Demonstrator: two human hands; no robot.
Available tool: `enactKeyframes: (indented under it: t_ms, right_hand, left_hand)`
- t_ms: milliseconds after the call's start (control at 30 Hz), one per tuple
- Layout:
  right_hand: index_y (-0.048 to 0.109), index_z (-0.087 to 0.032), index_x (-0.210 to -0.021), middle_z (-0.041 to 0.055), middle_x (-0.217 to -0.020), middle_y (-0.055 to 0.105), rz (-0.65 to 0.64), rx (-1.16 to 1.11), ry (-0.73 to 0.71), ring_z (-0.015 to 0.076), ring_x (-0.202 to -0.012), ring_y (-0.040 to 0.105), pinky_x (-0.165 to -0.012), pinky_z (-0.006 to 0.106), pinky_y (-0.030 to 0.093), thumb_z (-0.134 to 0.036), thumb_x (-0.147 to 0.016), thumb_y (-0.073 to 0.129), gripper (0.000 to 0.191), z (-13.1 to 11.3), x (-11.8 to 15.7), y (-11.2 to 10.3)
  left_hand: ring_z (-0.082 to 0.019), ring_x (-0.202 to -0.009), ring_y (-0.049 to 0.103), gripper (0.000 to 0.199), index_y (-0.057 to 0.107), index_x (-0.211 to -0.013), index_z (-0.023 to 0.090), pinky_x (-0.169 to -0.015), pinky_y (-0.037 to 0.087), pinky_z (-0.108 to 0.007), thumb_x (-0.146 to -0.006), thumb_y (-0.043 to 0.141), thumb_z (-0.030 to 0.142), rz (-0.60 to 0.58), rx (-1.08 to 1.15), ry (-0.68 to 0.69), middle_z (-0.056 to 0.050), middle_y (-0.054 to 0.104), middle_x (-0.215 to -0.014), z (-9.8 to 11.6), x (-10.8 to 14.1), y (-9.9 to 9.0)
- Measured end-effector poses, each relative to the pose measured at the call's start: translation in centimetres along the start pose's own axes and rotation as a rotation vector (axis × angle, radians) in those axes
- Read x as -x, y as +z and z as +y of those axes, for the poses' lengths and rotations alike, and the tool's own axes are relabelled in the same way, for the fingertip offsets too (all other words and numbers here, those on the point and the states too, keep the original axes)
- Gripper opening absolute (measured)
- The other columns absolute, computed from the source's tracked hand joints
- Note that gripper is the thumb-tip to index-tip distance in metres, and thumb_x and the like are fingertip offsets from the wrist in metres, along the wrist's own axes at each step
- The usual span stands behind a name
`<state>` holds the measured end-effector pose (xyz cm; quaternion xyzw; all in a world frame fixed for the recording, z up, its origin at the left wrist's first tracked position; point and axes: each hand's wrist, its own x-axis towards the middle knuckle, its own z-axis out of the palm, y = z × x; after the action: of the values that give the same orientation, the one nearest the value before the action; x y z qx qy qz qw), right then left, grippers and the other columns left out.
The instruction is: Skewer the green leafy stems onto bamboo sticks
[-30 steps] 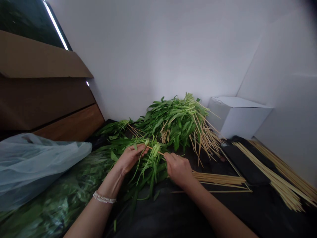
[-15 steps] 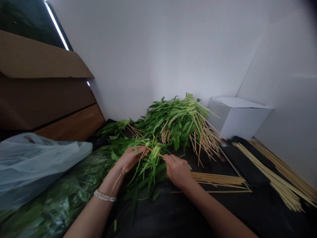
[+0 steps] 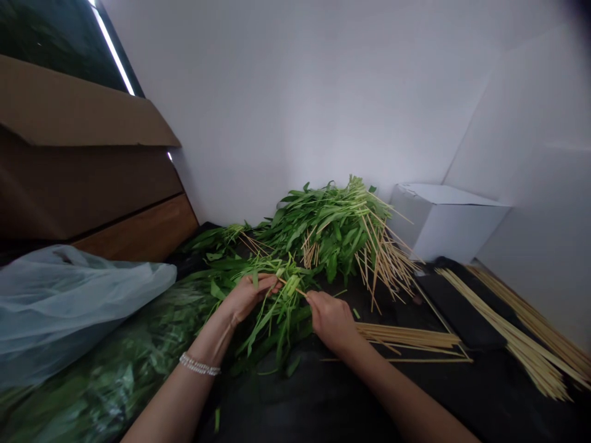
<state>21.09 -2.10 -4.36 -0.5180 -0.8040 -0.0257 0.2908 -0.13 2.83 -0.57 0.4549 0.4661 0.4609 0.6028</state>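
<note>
A thin wooden skewer (image 3: 301, 291) runs between my two hands, with light green leafy stems (image 3: 290, 287) threaded on it and their leaves hanging below. My left hand (image 3: 249, 296) pinches at the left end, where a stem meets the skewer; the fingertips are partly covered by greens. My right hand (image 3: 333, 320) is closed round the skewer's other end. Under and beside the left hand lie loose green leaves (image 3: 226, 271). Behind both hands rises a heap of skewered greens (image 3: 330, 215), its many bare skewer ends (image 3: 385, 258) sticking out to the right.
A bundle of bare skewers (image 3: 409, 336) lies right of my right hand. Longer pale sticks (image 3: 517, 335) rest on a black pad (image 3: 462, 307). A white box (image 3: 452, 221) stands at the back right. Left are a plastic bag (image 3: 78, 307), bagged greens (image 3: 115, 375) and a cardboard box (image 3: 87, 178).
The view has shifted slightly, so everything sits a little further right and lower. Both hands keep their hold on the skewer, and the stems on it have barely moved.
</note>
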Motion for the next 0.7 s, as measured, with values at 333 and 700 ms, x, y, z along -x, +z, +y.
enactKeyframes:
  t_ms: [333, 700]
  right_hand:
    - [0.063, -0.021, -0.095, 0.001, -0.081, 0.068, 0.026, -0.026, -0.018, 0.0134, -0.074, 0.063, -0.061, 0.022, 0.036, -0.018, -0.096, 0.041, 0.023, 0.2, 0.0, 0.5]
    - [0.057, -0.02, -0.08, -0.0006, -0.068, 0.061, 0.227, -0.098, 0.075, 0.0122, -0.063, 0.057, -0.06, 0.023, 0.032, -0.027, -0.098, 0.035, 0.029, 1.7, -0.9, -1.4]
  left_hand:
    - [-0.015, -0.066, 0.063, 0.024, 0.076, -0.076, 0.014, -0.065, 0.046, -0.025, -0.061, 0.084, 0.031, 0.002, -0.02, 0.01, -0.007, 0.073, -0.073, -0.8, 0.1, 0.5]
    - [-0.017, -0.074, 0.063, 0.04, 0.076, -0.078, 0.015, -0.066, 0.046, -0.025, -0.071, 0.071, 0.054, 0.023, -0.091, 0.118, -0.009, 0.072, -0.079, 0.1, 0.3, 0.1]
